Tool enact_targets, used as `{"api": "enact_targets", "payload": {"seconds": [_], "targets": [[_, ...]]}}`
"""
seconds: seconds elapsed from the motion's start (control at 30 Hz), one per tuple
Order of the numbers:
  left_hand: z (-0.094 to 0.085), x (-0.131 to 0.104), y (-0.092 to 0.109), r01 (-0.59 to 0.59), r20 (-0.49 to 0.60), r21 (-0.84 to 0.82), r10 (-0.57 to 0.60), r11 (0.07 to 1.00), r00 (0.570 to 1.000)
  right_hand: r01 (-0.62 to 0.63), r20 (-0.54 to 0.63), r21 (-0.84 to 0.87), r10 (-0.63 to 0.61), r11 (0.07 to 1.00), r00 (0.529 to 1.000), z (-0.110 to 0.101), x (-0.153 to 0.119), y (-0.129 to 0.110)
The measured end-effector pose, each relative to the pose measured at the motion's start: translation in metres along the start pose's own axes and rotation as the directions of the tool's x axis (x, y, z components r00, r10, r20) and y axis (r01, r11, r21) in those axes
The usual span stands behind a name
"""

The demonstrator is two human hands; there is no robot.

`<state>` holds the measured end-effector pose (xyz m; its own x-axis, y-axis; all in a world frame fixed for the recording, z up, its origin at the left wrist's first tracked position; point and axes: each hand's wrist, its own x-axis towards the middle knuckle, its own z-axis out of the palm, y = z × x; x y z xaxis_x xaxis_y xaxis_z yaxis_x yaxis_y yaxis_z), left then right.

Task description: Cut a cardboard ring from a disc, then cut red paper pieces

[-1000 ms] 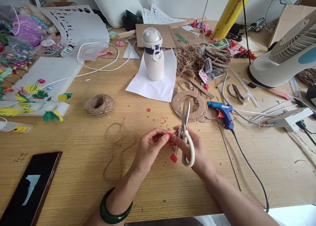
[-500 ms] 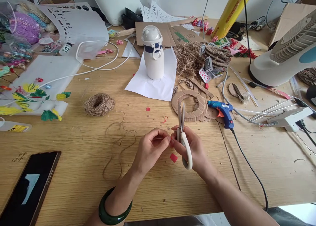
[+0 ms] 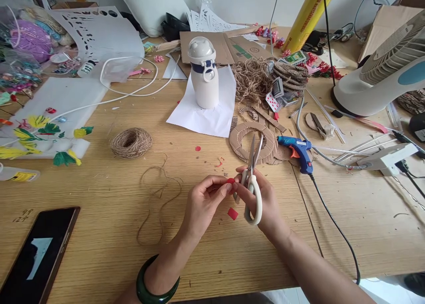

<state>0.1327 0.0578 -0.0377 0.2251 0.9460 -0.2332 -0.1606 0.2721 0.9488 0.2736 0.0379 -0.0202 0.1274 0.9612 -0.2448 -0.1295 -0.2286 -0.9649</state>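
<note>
Between the fingertips of my left hand (image 3: pixel 207 202) is a small red piece (image 3: pixel 230 181), pinched by thumb and forefinger; it looks rounded. My right hand (image 3: pixel 264 197) holds white-handled scissors (image 3: pixel 253 175), their blades pointing away from me and slightly apart. My right thumb and forefinger meet the edge of the red piece too. Just below my fingers a red square scrap (image 3: pixel 233 213) lies on the table. A red round piece (image 3: pixel 198 149) rests farther off. Beyond the scissor tips sits a cardboard ring (image 3: pixel 236 142).
A blue glue gun (image 3: pixel 299 151) lies to the right, its cord running toward me. A twine coil (image 3: pixel 131 143) and a phone (image 3: pixel 40 251) are on the left. A white bottle (image 3: pixel 206 84) stands on paper at the back, with a fan (image 3: pixel 361 87) far right.
The scissor blades have spread wider and tipped to the right. More of the red piece now shows between my fingertips. My hands have barely shifted.
</note>
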Motion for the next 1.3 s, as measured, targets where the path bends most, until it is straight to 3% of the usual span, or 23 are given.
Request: {"api": "enact_targets", "payload": {"seconds": [0.2, 0.43, 0.7, 0.93, 1.3], "targets": [[-0.002, 0.000, 0.004, -0.021, -0.053, 0.007, 0.021, 1.000, 0.998, -0.066, 0.076, 0.035, 0.063, 0.997, 0.995, 0.000, 0.002, -0.001], [-0.013, 0.004, 0.012, -0.002, -0.159, -0.105, -0.015, 0.994, 0.987, -0.062, 0.320, -0.130, 0.101, 0.990, 0.942, -0.004, -0.001, -0.001], [-0.015, 0.006, 0.014, -0.052, -0.185, -0.174, 0.019, 0.983, 0.983, -0.088, 0.351, -0.243, 0.172, 0.966, 0.920, -0.003, -0.004, -0.007], [-0.015, 0.007, 0.014, -0.023, -0.182, -0.256, -0.025, 0.967, 0.983, -0.092, 0.360, -0.246, 0.179, 0.965, 0.916, -0.004, -0.004, -0.005], [-0.014, 0.008, 0.013, -0.025, -0.166, -0.248, -0.017, 0.968, 0.986, -0.112, 0.359, -0.209, 0.183, 0.971, 0.915, -0.003, -0.002, -0.003]]}}
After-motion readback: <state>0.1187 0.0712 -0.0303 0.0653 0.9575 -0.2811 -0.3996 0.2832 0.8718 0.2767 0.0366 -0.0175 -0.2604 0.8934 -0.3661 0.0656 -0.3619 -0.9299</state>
